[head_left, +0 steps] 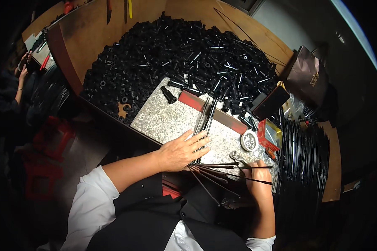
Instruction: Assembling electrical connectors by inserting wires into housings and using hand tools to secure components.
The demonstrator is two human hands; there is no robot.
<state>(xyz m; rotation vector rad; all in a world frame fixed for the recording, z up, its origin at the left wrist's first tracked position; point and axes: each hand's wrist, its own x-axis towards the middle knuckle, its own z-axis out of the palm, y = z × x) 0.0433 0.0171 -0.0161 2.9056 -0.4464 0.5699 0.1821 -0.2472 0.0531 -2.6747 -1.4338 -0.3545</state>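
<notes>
My left hand [183, 151] lies across a bundle of thin black rods [210, 115], fingers stretched over them and gripping them against the speckled board [159, 117]. From beneath its palm more thin rods [209, 168], jointed like umbrella ribs, fan out to the right and over the near edge. My right hand [259, 179] is closed around metal pliers [235, 157], whose head points left beside the fanned rods; its fingertips are partly hidden. A red bar [211, 112] lies across the board beneath the bundle. A small white cup [249, 141] of tiny metal parts sits near the pliers.
A large heap of black plastic tubular parts [155, 58] fills the far side, behind a wooden wall [81, 37]. Right of the cup are a red tin [269, 134], a phone [271, 102] and a thick stack of black rods [303, 159]. Another person's hands [23, 69] show far left.
</notes>
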